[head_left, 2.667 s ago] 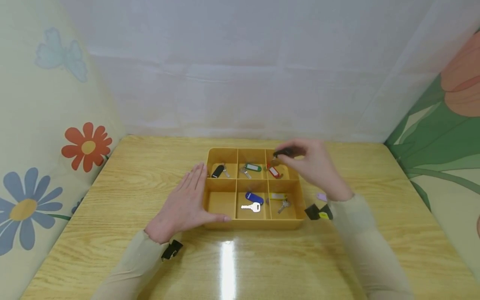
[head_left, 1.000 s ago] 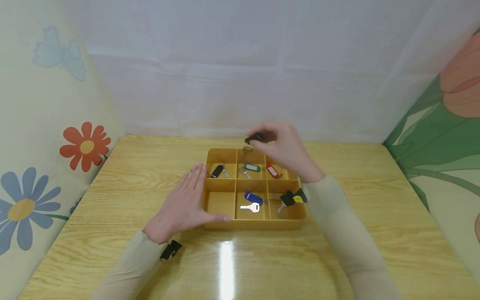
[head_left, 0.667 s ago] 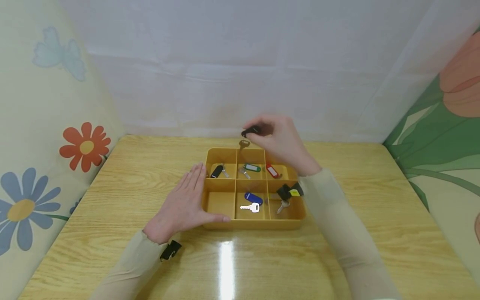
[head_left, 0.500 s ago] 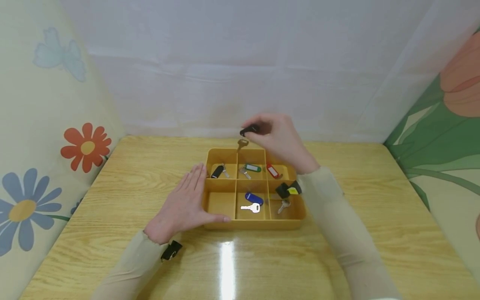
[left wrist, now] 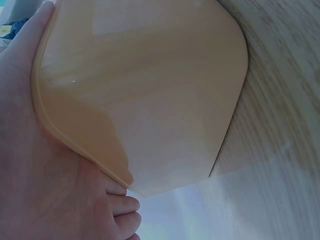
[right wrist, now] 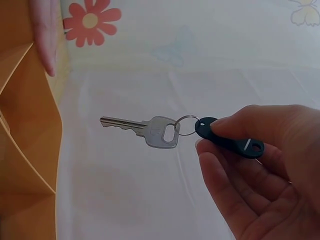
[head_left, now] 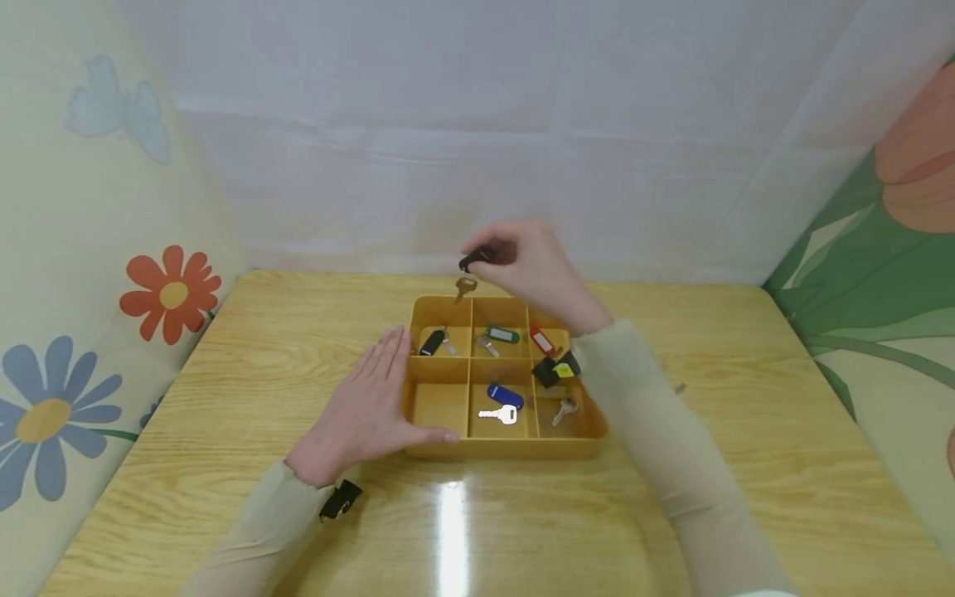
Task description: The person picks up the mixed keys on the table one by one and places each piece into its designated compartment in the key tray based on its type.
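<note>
My right hand (head_left: 530, 261) pinches a black key tag (right wrist: 232, 140) between thumb and fingers, and a silver key (right wrist: 162, 132) hangs from its ring. It is above the back rim of an orange divided tray (head_left: 507, 448), toward the left. My left hand (head_left: 361, 406) lies with straight fingers along the tray's left side, thumb over the front rim. In the back row lie a black key tag (head_left: 432, 342), a green one (head_left: 502, 334) and a red one (head_left: 542, 341). A blue tag (head_left: 505, 395) with a bright key (head_left: 498, 414) lies front middle.
Another key (head_left: 564, 410) lies in the front right compartment, partly overlapped by black wrist gear (head_left: 555, 371). Beyond the right sleeve, a small metallic piece (head_left: 680, 387) shows on the wooden table (head_left: 746, 356). White cloth (head_left: 477, 166) hangs behind, with flower-patterned panels at both sides.
My right hand has carried the black key tag and its key leftward, from over the back right compartment to beyond the tray's back left. My left hand has stayed in place.
</note>
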Demonstrator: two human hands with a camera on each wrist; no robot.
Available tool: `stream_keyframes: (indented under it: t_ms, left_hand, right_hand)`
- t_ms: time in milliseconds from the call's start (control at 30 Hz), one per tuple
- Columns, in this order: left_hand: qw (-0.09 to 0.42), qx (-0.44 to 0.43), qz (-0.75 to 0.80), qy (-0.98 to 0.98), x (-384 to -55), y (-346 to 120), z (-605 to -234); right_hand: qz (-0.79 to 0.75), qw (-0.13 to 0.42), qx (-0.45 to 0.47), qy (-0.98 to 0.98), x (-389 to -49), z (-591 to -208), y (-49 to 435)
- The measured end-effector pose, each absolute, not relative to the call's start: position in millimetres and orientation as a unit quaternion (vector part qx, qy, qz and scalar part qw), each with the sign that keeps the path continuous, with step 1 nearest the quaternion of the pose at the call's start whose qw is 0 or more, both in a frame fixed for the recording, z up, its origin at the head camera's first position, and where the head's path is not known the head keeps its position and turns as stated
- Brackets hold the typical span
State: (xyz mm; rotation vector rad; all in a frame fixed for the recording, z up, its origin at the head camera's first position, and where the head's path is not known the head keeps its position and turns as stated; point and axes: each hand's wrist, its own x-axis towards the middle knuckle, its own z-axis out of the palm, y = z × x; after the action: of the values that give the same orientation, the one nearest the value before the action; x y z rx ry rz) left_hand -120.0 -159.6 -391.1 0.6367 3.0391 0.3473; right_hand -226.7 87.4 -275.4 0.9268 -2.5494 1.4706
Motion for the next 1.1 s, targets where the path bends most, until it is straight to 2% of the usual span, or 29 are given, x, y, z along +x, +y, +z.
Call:
stream_keyframes:
  t_ms: [1100]
  left_hand:
    - [0.007,0.206,0.111,0.972,-120.8,-158.5,-390.6]
  right_hand:
    - [0.428,-0.086,0.271,-0.858,-250.3,-331.0,62.2]
